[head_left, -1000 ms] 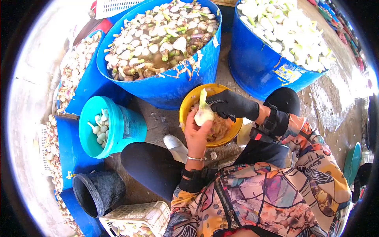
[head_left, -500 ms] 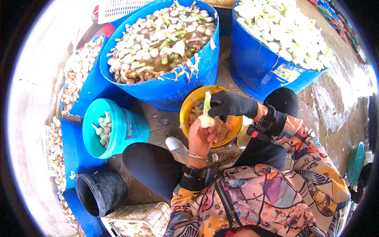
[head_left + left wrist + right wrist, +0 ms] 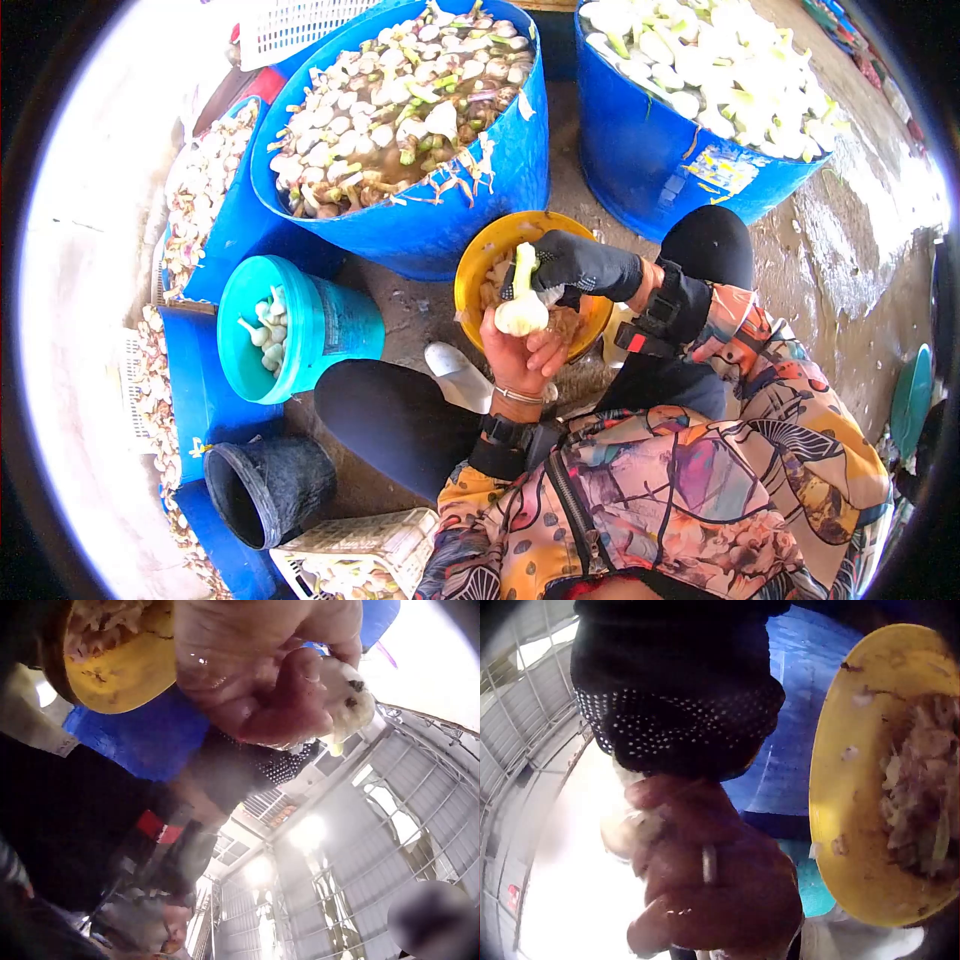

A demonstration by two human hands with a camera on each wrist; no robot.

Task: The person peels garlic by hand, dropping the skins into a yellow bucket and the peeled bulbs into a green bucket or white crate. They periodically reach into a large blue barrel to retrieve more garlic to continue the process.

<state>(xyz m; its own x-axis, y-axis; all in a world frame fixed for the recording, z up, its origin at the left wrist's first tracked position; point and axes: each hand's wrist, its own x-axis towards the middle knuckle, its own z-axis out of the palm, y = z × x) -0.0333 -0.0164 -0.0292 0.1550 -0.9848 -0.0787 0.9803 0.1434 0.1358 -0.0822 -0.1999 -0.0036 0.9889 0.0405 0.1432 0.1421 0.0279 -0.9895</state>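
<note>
A white garlic bulb with a green stem (image 3: pixel 521 317) is held over the yellow bucket (image 3: pixel 484 232), stem upward. The bare left hand (image 3: pixel 514 360) grips the bulb from below; in the left wrist view its curled fingers (image 3: pixel 289 705) are round the bulb (image 3: pixel 349 701). At the stem, the right hand (image 3: pixel 588 266) in a black dotted glove pinches with its fingers curled. The right wrist view shows the glove (image 3: pixel 675 697) against the bulb, just above the ringed left hand (image 3: pixel 720 877). Peelings (image 3: pixel 922 780) lie inside the yellow bucket.
Blue tubs of garlic stand ahead, one with bulbs in water (image 3: pixel 400 120), one heaped with pale pieces (image 3: pixel 700 80). At left are a turquoise bucket (image 3: pixel 340 325), a black bucket (image 3: pixel 300 480) and a white crate (image 3: pixel 385 540). A white shoe (image 3: pixel 460 372) is near the yellow bucket.
The bulb has turned and tipped in the left hand, now showing its round white side toward the head camera. The gloved fingers have stayed at the stem. The head view has shifted slightly.
</note>
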